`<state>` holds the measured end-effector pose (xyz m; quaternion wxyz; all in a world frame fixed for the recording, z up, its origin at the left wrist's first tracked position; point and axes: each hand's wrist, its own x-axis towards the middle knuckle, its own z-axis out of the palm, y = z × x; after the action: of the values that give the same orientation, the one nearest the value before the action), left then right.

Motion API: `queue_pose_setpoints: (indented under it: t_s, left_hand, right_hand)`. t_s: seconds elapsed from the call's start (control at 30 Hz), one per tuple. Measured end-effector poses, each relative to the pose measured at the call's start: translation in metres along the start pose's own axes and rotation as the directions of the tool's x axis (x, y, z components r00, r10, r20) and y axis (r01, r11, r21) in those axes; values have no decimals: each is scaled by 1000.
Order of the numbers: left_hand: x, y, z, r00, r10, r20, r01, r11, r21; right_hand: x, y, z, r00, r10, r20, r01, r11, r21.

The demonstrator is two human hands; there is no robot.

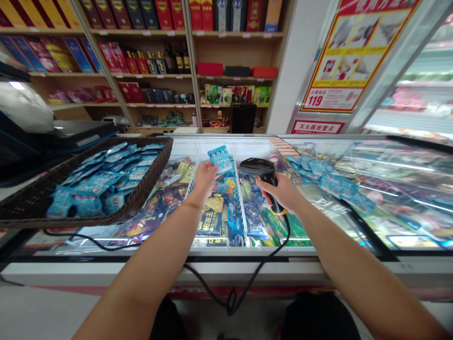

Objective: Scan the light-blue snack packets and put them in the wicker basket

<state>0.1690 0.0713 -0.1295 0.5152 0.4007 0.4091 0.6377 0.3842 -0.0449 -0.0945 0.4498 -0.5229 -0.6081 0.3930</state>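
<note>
My left hand (206, 179) pinches a small blue packet (221, 159) by its lower left corner, its printed face toward me. In my right hand (279, 191) is a black barcode scanner (257, 165), gripped by its handle, its head pointing left toward the packet. The scanner's black cable (260, 269) hangs from the handle and loops down past the freezer's front edge. To the left, a dark woven basket (141, 205) holds many similar blue packets (95, 182). More blue packets (329, 177) lie spread on the freezer's glass at the right.
Beneath my hands is a chest freezer (304, 267) with a glass top and bagged goods inside, split by white wire dividers (242, 208). Dark equipment (78, 132) stands at the far left. Shelves of boxes and bottles (191, 75) line the back, beside a wall poster (354, 52).
</note>
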Motion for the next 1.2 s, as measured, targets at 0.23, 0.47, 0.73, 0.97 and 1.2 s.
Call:
queue_pose_setpoints:
  t_s: [0.23, 0.47, 0.73, 0.97, 1.2]
  left_hand:
    - [-2, 1, 2, 998, 46, -43, -47, 999, -9]
    - [-2, 0, 1, 998, 45, -50, -44, 999, 4]
    - [0, -2, 0, 995, 26, -97, -26, 1000, 1]
    - [-5, 7, 23, 958, -215, -189, 176, 963, -204]
    - [-11, 7, 99, 886, -462, -37, 443, 867, -228]
  right_hand:
    - [-1, -2, 0, 1000, 0, 24, 0, 1000, -19]
    - [1, 3, -1, 1000, -20, 20, 21, 999, -34]
    - [1, 0, 0, 1000, -2, 7, 2, 1000, -10]
    - [7, -3, -16, 999, 34, -35, -30, 994, 105]
    - [-5, -4, -91, 985, 62, -163, -45, 994, 103]
